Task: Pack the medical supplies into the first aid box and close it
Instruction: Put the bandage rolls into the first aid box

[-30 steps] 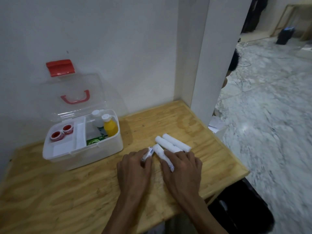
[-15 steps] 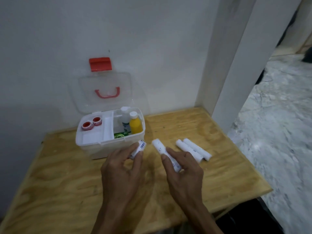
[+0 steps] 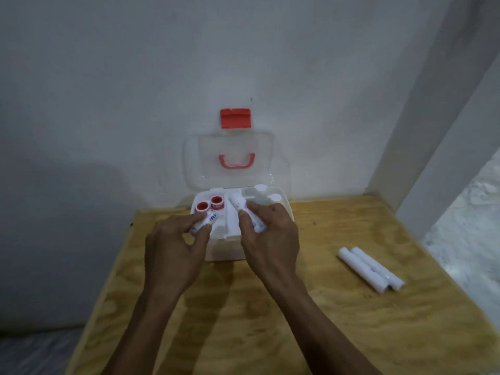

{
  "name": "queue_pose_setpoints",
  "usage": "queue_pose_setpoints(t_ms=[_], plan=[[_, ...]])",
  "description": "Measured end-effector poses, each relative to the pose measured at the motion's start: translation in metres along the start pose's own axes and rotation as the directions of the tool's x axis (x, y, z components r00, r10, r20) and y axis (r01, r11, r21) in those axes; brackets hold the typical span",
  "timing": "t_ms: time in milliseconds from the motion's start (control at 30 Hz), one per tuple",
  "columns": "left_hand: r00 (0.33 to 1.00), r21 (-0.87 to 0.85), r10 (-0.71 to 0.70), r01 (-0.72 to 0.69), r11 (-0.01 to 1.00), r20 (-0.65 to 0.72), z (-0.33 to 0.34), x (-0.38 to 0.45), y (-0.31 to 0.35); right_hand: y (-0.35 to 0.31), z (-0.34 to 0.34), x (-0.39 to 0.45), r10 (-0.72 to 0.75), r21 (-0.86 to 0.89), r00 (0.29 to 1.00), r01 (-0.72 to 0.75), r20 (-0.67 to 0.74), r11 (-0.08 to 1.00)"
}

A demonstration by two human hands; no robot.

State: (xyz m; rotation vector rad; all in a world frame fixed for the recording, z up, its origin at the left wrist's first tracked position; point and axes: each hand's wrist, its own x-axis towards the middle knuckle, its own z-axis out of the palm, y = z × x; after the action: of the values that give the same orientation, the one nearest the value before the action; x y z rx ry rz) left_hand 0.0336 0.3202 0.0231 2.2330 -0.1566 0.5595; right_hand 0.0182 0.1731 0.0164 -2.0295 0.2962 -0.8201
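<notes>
The white first aid box [image 3: 224, 249] stands open on the wooden table [image 3: 324, 315], its clear lid [image 3: 230, 161] with a red handle and red latch leaning back against the wall. Two red-cored tape rolls [image 3: 209, 205] lie in its left tray. My left hand [image 3: 173, 247] holds a small white tube with blue print [image 3: 209, 219] over the tray. My right hand [image 3: 270, 236] holds a white bandage roll [image 3: 239, 205] over the box's middle. Two more white bandage rolls [image 3: 370, 269] lie side by side on the table to the right.
A white wall rises just behind the box, and a white pillar [image 3: 433, 158] stands at the table's right rear corner. White bottle caps [image 3: 274, 197] show in the box's right compartment. The table's right edge drops to a marble floor.
Both hands lifted their items from the table and carried them forward over the open box. The view swung so the box now sits centred; two rolls stayed on the table.
</notes>
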Motion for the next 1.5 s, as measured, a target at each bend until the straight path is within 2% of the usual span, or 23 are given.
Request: queue_pose_setpoints(t_ms=[233, 667, 1100, 1300, 1500], plan=[[0.995, 0.117, -0.02, 0.008, 0.993, 0.098, 0.005, 0.03, -0.009, -0.007, 0.033, 0.025, 0.098, -0.291, 0.993, -0.075, 0.064, 0.954], [0.979, 0.281, -0.015, -0.043, 0.959, 0.201, 0.023, 0.048, -0.031, -0.009, 0.05, 0.029, 0.136, -0.482, 0.983, -0.062, 0.12, 0.874], [0.978, 0.314, -0.005, -0.062, 0.947, 0.208, 0.027, 0.048, -0.032, -0.003, 0.051, 0.027, 0.144, -0.513, 0.979, -0.051, 0.144, 0.857], [0.98, 0.314, -0.013, -0.051, 0.948, 0.198, 0.028, 0.046, -0.031, 0.0, 0.051, 0.027, 0.129, -0.474, 0.981, -0.046, 0.144, 0.879], [0.984, 0.278, -0.002, -0.048, 0.959, 0.179, 0.022, 0.039, -0.021, -0.001, 0.041, 0.027, 0.108, -0.361, 0.983, -0.048, 0.146, 0.931]])
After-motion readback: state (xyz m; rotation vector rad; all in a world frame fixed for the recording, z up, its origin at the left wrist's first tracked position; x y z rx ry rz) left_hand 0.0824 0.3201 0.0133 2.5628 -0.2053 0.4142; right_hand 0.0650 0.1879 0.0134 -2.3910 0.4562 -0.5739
